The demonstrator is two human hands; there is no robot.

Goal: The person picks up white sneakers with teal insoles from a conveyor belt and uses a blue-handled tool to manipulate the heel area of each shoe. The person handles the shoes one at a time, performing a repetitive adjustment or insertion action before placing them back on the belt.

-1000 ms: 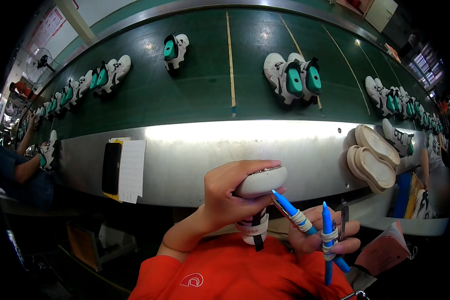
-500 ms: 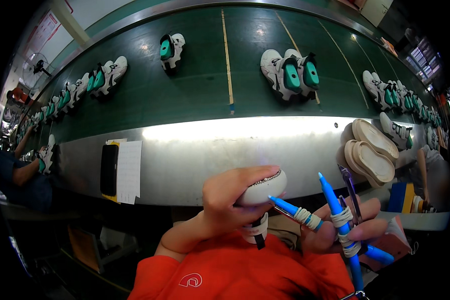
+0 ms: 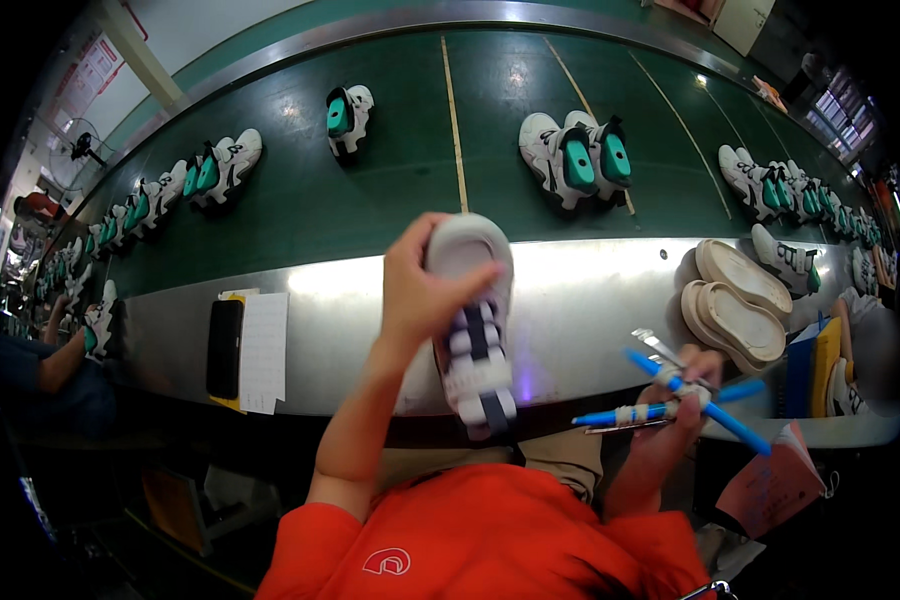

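Note:
My left hand (image 3: pixel 418 290) grips a white sneaker (image 3: pixel 480 350) by its toe, the thumb laid across the toe cap. The shoe's upper faces up, with dark and white straps along it and the heel end toward my body; it is a little blurred. To the right, my right hand (image 3: pixel 688 385) is closed on several blue pens (image 3: pixel 625 414) wrapped with pale rubber bands. A slim metal tool (image 3: pixel 655 343) sticks out from the same fingers; its kind is unclear. The pens are apart from the sneaker.
A metal ledge (image 3: pixel 350 350) runs before a green conveyor belt (image 3: pixel 400 190) carrying white sneakers (image 3: pixel 555 165) with green inserts. On the ledge lie a black phone (image 3: pixel 225 348), paper sheets (image 3: pixel 264 350) and pale shoe soles (image 3: pixel 745 325). A pink booklet (image 3: pixel 775 485) hangs at right. A co-worker's arm (image 3: pixel 60 365) shows at left.
The sneaker has risen away from my body and turned, so its straps now show. My right hand has drawn the pens away from the shoe and swung them to another angle.

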